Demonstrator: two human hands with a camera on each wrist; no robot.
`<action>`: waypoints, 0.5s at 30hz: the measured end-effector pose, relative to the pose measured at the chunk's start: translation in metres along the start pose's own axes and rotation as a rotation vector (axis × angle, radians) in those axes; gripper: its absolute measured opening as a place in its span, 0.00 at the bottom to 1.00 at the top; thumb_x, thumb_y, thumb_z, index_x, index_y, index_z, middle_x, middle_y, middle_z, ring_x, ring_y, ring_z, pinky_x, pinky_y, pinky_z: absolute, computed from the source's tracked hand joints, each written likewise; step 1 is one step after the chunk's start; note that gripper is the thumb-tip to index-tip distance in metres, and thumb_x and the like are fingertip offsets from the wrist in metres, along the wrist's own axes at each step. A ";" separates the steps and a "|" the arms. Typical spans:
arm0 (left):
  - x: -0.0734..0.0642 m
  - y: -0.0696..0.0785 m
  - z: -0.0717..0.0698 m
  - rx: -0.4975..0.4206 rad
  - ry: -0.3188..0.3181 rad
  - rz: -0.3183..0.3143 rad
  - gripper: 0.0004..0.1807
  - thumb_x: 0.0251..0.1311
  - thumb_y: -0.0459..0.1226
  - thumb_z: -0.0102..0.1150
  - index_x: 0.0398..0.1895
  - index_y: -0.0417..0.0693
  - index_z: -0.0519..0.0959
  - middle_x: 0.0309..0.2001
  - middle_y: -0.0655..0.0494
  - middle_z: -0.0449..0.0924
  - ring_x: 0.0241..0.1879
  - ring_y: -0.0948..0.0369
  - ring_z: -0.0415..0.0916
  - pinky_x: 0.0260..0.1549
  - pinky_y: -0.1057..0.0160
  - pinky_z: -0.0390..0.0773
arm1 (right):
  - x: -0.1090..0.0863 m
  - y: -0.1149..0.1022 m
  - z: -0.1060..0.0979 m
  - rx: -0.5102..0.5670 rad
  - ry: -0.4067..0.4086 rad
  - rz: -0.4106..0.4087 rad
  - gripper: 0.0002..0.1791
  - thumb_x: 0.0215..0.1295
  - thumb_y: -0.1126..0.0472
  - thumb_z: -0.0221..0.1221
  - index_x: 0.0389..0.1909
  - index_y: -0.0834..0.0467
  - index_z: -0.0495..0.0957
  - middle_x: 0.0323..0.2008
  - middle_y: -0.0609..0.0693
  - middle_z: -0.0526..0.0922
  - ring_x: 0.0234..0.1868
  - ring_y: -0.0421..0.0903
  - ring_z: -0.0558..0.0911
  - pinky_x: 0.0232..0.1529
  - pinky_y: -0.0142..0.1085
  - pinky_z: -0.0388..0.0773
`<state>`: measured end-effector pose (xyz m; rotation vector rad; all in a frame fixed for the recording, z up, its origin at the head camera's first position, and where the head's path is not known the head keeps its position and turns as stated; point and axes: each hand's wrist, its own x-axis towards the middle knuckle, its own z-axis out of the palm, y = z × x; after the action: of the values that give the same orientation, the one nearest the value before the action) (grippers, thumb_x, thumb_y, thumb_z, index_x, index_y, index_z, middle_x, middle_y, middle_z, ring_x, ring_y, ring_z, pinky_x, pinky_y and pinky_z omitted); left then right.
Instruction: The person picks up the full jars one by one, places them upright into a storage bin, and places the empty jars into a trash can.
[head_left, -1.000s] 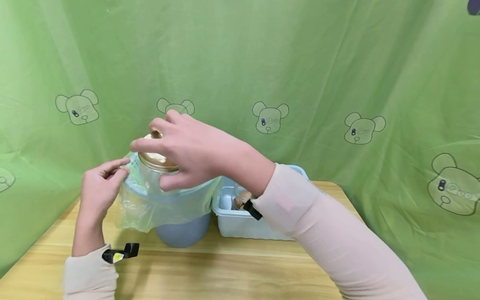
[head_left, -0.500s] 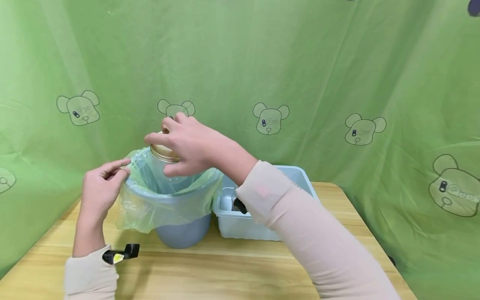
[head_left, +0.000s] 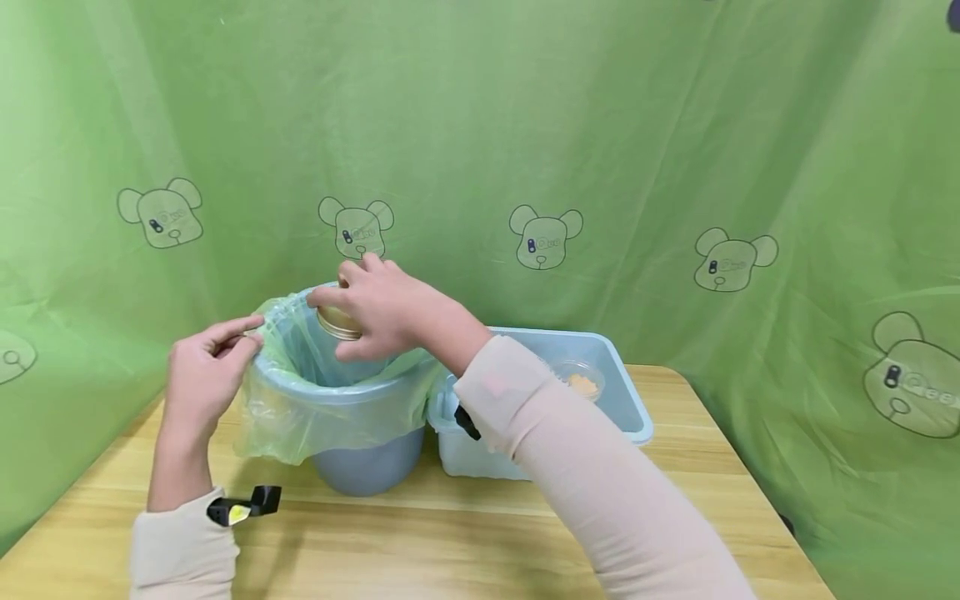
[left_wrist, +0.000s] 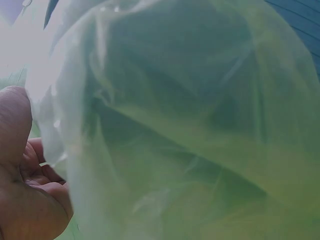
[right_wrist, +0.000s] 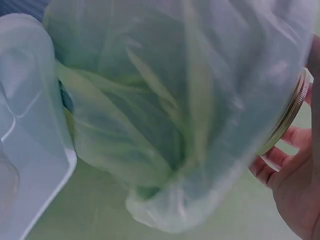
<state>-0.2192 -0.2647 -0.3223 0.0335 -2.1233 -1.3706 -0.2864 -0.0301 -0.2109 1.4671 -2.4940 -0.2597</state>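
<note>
A light blue bin [head_left: 367, 467] stands on the table, lined with a pale green plastic bag [head_left: 330, 425] folded over its rim. My left hand [head_left: 204, 371] pinches the bag's edge at the bin's left side between thumb and fingers. Above the bin's mouth, my right hand [head_left: 393, 312] grips a clear jar by its gold lid [head_left: 337, 323]. The jar's body is down inside the bin, mostly hidden by the hand and bag. In the right wrist view the lid [right_wrist: 295, 107] shows between the fingers, behind the bag. The bag fills most of the left wrist view.
Right of the bin, close against it, sits a light blue plastic basket [head_left: 633, 421]. A clear round container [head_left: 581, 381] with pale yellowish pieces is in it. My right forearm crosses over the basket. Behind the wooden table [head_left: 375, 550] hangs a green curtain [head_left: 450, 125].
My right hand has moved down and slightly right, carrying the jar from above the bin into its mouth. The forearm's shift uncovers more of the basket. My left hand stays on the bag's edge.
</note>
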 end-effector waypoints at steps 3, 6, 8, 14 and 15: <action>0.000 0.000 0.001 -0.001 0.000 0.000 0.18 0.68 0.37 0.62 0.57 0.37 0.84 0.34 0.79 0.80 0.33 0.72 0.75 0.31 0.77 0.74 | 0.002 0.000 0.008 0.022 -0.024 0.011 0.34 0.64 0.42 0.56 0.72 0.39 0.67 0.53 0.50 0.72 0.49 0.50 0.67 0.48 0.41 0.67; 0.001 0.000 0.003 -0.004 -0.004 -0.003 0.18 0.68 0.37 0.62 0.57 0.37 0.84 0.34 0.78 0.80 0.33 0.72 0.75 0.30 0.77 0.74 | 0.003 -0.001 0.015 0.029 -0.062 0.026 0.34 0.64 0.41 0.57 0.73 0.38 0.66 0.55 0.51 0.72 0.51 0.50 0.68 0.50 0.41 0.68; 0.001 0.001 0.003 -0.004 -0.004 -0.001 0.18 0.68 0.37 0.62 0.57 0.38 0.84 0.34 0.78 0.80 0.33 0.72 0.75 0.30 0.77 0.74 | 0.004 -0.001 0.018 0.038 -0.084 0.036 0.35 0.65 0.40 0.57 0.74 0.38 0.66 0.56 0.52 0.71 0.52 0.51 0.68 0.51 0.43 0.68; 0.002 0.003 0.004 -0.002 -0.001 0.005 0.18 0.67 0.38 0.63 0.56 0.38 0.84 0.34 0.78 0.81 0.33 0.72 0.75 0.30 0.77 0.74 | 0.005 0.000 0.029 0.086 -0.138 0.072 0.38 0.65 0.38 0.60 0.76 0.38 0.64 0.61 0.53 0.71 0.57 0.51 0.68 0.56 0.45 0.69; 0.002 0.004 0.004 -0.001 -0.001 0.005 0.18 0.67 0.38 0.63 0.56 0.38 0.84 0.34 0.78 0.81 0.33 0.72 0.75 0.30 0.77 0.74 | 0.005 0.000 0.030 0.093 -0.144 0.077 0.39 0.65 0.38 0.61 0.76 0.37 0.63 0.62 0.53 0.70 0.58 0.51 0.68 0.57 0.45 0.69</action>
<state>-0.2216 -0.2603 -0.3196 0.0274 -2.1218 -1.3689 -0.2973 -0.0334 -0.2388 1.4291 -2.7044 -0.2466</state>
